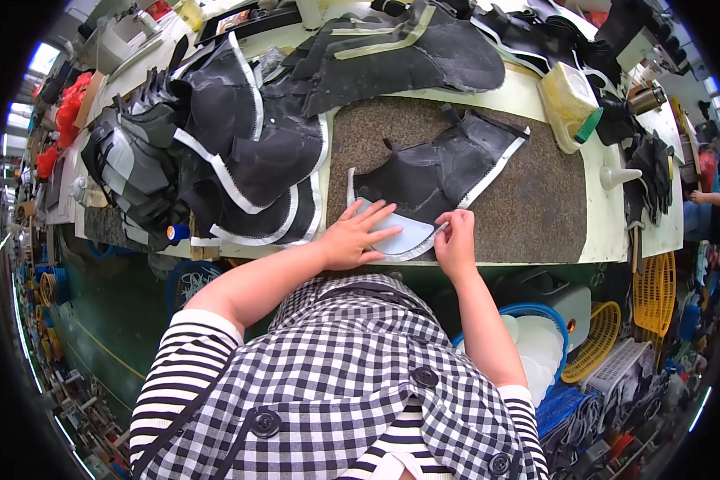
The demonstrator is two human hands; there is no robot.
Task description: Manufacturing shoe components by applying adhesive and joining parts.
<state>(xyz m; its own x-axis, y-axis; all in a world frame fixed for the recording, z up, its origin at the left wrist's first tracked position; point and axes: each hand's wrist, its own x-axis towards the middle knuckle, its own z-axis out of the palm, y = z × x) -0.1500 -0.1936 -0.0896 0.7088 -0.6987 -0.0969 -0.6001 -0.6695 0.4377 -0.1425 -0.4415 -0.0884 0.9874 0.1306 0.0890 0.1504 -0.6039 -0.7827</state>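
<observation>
A black boot upper (416,172) with white stitched edging lies spread on the brown mat (536,208). Over its near end is a pale blue curved piece (406,234). My left hand (356,234) rests on the left part of that piece, fingers stretched and spread. At the piece's right corner, my right hand (456,238) is closed in a pinch on the white edging (426,242). How much of the edging sits between its fingertips is partly hidden.
Stacked black uppers (252,168) lie left of the mat, with dark flat pieces (408,60) behind it. At the right stand a yellowish plastic container (568,96) and a white nozzle-shaped piece (620,177). Below the table's right side is a blue-rimmed basket (548,314).
</observation>
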